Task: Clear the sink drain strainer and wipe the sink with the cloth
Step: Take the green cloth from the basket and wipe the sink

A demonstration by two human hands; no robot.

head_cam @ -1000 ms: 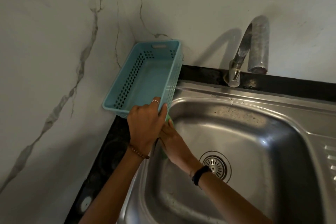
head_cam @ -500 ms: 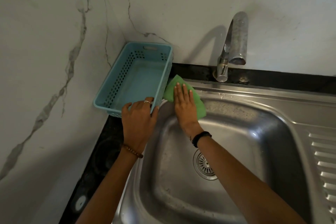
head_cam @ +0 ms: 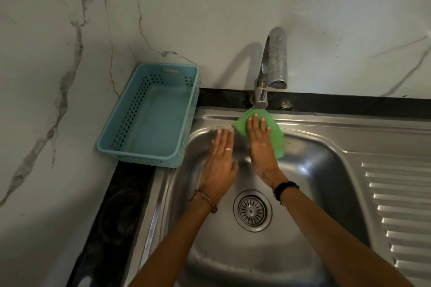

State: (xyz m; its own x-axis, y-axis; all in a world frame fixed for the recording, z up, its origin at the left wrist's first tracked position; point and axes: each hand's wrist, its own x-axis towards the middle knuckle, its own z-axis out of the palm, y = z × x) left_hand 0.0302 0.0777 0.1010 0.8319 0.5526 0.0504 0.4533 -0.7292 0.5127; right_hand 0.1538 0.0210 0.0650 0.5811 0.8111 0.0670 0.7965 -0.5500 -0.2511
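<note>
Closest to you, the stainless sink point(head_cam: 310, 193) fills the lower frame, its drain strainer point(head_cam: 252, 210) seated in the basin floor between your forearms, with a ribbed draining board point(head_cam: 401, 205) along its right side. A black counter point(head_cam: 112, 221) runs down the sink's left edge and along its far edge, meeting marble-veined walls point(head_cam: 70, 30) on the left and behind. Your left hand point(head_cam: 219, 165) lies over the basin's far left corner, fingers straight and together, holding nothing; whether it touches the steel you cannot tell. Your right hand point(head_cam: 262, 147) is just beside it, flat with fingers extended, pressing the green cloth point(head_cam: 276, 137) against the sink's far rim. Cloth and fingertips sit directly below the base of the tap point(head_cam: 272, 67). In the far left corner of the counter stands a light blue perforated basket point(head_cam: 154, 114), touching the sink's left rim.
</note>
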